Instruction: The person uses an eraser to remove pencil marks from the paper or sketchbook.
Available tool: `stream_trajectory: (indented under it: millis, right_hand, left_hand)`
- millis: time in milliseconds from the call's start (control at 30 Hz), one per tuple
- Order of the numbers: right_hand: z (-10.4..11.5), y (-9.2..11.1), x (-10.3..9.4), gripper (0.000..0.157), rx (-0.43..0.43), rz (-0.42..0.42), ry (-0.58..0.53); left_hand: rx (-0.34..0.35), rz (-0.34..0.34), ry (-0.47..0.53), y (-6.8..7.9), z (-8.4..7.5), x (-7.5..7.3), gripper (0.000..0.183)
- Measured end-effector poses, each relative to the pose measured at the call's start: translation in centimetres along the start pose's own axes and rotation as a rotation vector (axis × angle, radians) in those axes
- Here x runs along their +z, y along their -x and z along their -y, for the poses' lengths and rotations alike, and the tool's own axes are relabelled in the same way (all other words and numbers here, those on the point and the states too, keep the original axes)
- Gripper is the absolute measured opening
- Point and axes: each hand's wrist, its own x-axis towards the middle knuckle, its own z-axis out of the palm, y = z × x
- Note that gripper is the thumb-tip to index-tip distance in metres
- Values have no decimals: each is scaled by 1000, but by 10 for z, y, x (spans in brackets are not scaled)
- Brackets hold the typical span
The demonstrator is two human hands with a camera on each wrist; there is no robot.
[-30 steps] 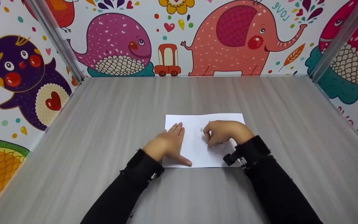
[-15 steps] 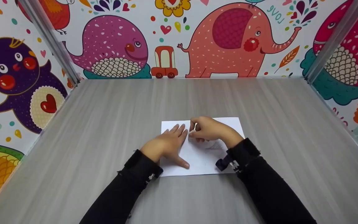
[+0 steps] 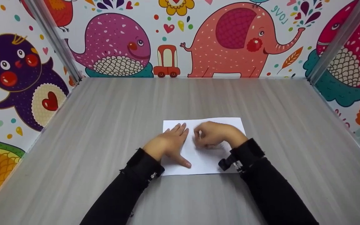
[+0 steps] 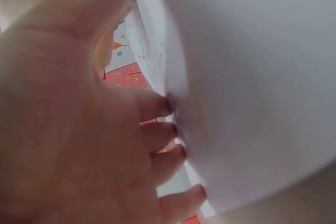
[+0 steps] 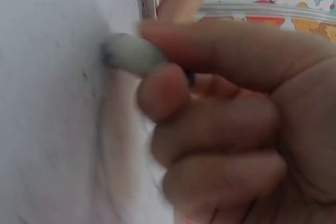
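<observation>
A white sheet of paper (image 3: 198,164) lies on the table under both hands. My left hand (image 3: 170,145) rests flat on its left part, fingers straight and spread, thumb pointing toward the near edge. Over the middle of the sheet, my right hand (image 3: 212,135) pinches a small whitish eraser (image 5: 131,53) between thumb and forefinger, with the other fingers curled in. In the right wrist view the eraser's rounded, smudged tip is right at the paper, and small dark crumbs dot the surface. Faint grey marks show beside the right hand; the hand itself hides part of the sheet.
The wood-grain table (image 3: 120,103) stretches out around the paper. Walls printed with cartoon animals (image 3: 230,40) enclose its back and sides, with metal posts (image 3: 56,40) at the rear corners. A black strap with a small camera (image 3: 227,163) sits on the right wrist.
My right hand went left across the sheet toward the left fingers, then came back slightly right and nearer, still pinching the eraser. The left hand stays on the paper.
</observation>
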Motion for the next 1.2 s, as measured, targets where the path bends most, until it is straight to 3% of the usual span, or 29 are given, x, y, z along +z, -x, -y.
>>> stream_trajectory:
  millis: [133, 200, 300, 367, 433, 533, 600, 667, 800, 867, 1100, 1200]
  right_hand:
    - [-1, -8, 7, 6, -37, -205, 46]
    - [-1, -6, 6, 7, -2, -163, 49]
    - [2, 2, 0, 13, 61, 8, 37]
    - [4, 5, -2, 13, 58, 81, 44]
    - [5, 2, -1, 9, 14, 46, 51]
    - [3, -7, 6, 5, -60, -100, 83]
    - [1, -10, 8, 6, -74, -151, 84]
    - [0, -7, 6, 6, -42, -92, 64]
    - [0, 5, -3, 12, 48, 106, -7]
    - [-1, 7, -4, 13, 69, 148, -31]
    - [-13, -2, -4, 11, 26, 108, -83]
    - [-19, -10, -6, 10, 42, -6, -89]
  left_hand:
    - [-8, -6, -7, -1, 1, 3, 133]
    - [-6, -10, -8, -1, 1, 3, 133]
    - [1, -10, -11, -1, 1, 3, 133]
    - [3, -3, -12, -1, 0, 3, 134]
    - [0, 4, -9, 0, 0, 3, 134]
    - [-5, 11, -7, 2, 0, 3, 135]
    - [-9, 13, -4, 2, 0, 2, 135]
    - [-5, 12, -5, 1, -1, 2, 135]
    - [1, 15, -9, -1, -2, 1, 136]
    - [-2, 15, -14, -3, -2, 2, 136]
    - [3, 38, -21, -7, -7, 6, 136]
    - [-3, 33, -37, -9, -9, 8, 136]
